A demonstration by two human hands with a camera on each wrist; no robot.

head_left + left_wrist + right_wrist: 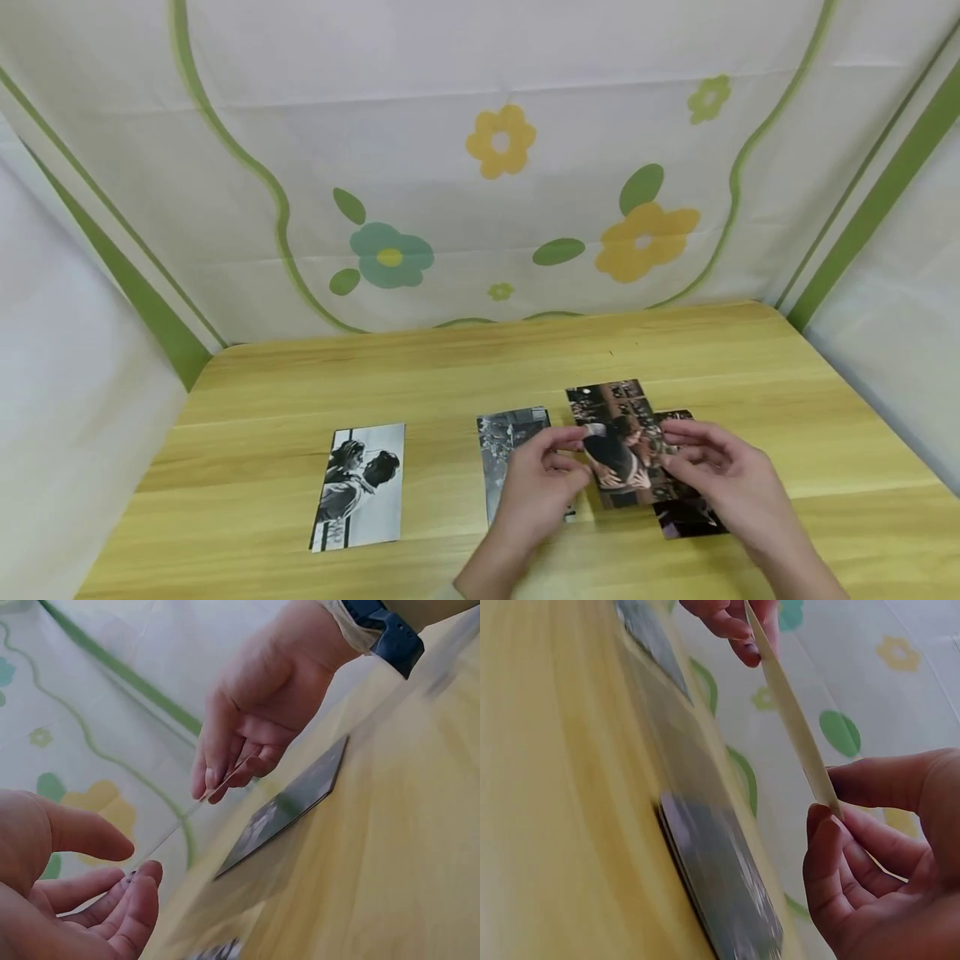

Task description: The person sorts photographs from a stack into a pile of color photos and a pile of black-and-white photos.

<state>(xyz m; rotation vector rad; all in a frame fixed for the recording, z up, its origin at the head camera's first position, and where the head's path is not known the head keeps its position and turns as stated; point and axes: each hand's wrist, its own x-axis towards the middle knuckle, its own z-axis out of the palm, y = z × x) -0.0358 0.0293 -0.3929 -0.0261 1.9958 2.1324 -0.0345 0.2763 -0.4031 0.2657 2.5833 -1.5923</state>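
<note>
A color photo card (618, 446) showing two people embracing is held up between both hands. My left hand (534, 483) pinches its left edge between thumb and fingers. On the opposite edge, the right hand (731, 471) pinches it the same way. Seen from the right wrist, the photo card (799, 727) is nearly edge-on, its pale back showing, raised off the table. Below it lies a dark photo card (682, 518), partly covered by the held one and the right hand. A grey photo card (498, 442) lies beside the left hand, which hides part of it.
A black-and-white photo card (363, 487) of two people lies farther left on the wood-grain table (255, 467). White cloth with a flower print (501, 142) rises behind the table's far edge, and more white cloth (60, 400) hangs at the sides.
</note>
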